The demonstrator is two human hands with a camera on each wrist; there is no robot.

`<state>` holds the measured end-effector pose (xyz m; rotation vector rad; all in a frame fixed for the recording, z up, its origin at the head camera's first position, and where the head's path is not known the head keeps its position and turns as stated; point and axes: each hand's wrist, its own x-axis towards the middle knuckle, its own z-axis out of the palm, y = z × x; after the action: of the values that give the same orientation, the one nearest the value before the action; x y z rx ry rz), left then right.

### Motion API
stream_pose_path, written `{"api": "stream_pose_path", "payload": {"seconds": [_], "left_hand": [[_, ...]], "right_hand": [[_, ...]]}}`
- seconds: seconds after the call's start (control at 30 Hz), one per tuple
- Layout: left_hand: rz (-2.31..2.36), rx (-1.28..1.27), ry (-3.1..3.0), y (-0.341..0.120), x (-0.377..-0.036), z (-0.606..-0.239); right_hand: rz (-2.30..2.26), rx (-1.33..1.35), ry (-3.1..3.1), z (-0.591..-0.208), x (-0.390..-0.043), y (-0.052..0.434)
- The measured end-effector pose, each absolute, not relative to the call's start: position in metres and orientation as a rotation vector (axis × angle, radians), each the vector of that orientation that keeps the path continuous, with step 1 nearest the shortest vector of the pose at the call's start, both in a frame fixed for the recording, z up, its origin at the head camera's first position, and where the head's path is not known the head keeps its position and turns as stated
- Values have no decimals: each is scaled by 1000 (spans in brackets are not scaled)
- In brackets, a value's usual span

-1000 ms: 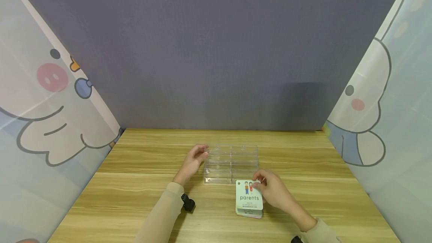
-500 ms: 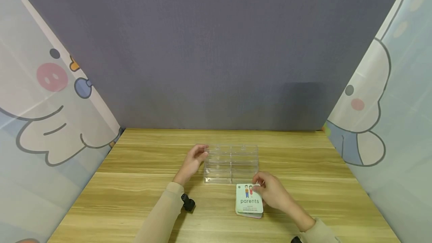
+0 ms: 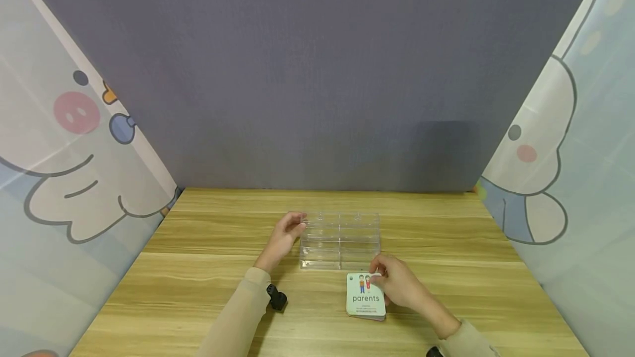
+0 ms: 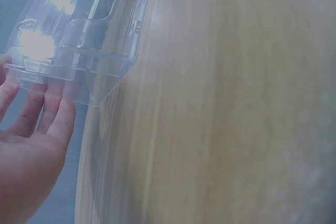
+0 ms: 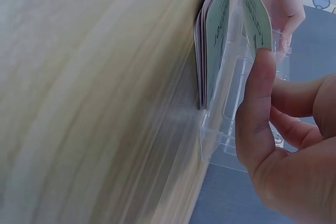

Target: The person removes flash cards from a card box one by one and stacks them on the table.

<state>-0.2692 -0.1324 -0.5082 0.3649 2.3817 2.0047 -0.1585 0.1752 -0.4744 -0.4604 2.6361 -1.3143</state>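
A clear plastic tiered rack (image 3: 339, 240) with a centre divider stands on the table. My left hand (image 3: 285, 236) grips its left side near the back; in the left wrist view the fingertips (image 4: 65, 109) bend at the rack's thin edge. In front of the rack, my right hand (image 3: 399, 281) pinches the top right corner of a pale card printed "parents" (image 3: 366, 295). Beneath that card is a stack of cards (image 5: 206, 51), mostly hidden from the head view. A gap shows between the held card (image 5: 256, 19) and the stack in the right wrist view.
The wooden table (image 3: 208, 269) carries the rack and cards. A dark grey panel (image 3: 322, 81) rises along its back edge. Cartoon-printed curtains (image 3: 44, 191) hang on both sides. A black wrist camera (image 3: 276, 297) is strapped to the left wrist.
The "parents" card has come down and toward me, now covering more of the stack. My right hand has lowered slightly with it. The left hand and the rack stay put.
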Motion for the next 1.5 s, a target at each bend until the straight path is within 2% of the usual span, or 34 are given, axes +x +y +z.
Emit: {"api": "stream_pose_path", "payload": {"seconds": [0.33,0.9,1.5], "left_hand": [[2005,339,2386,-132,-268,-507],[1999,348,2397,-131,-269,-507],[1971,292,2394,-130,-265,-501]], "right_hand": [[-1243,-453,2652,-478,-159,172],[-837,-511,2945,-486,-161,165],[-839,-515,2977,-486,-163,166]]}}
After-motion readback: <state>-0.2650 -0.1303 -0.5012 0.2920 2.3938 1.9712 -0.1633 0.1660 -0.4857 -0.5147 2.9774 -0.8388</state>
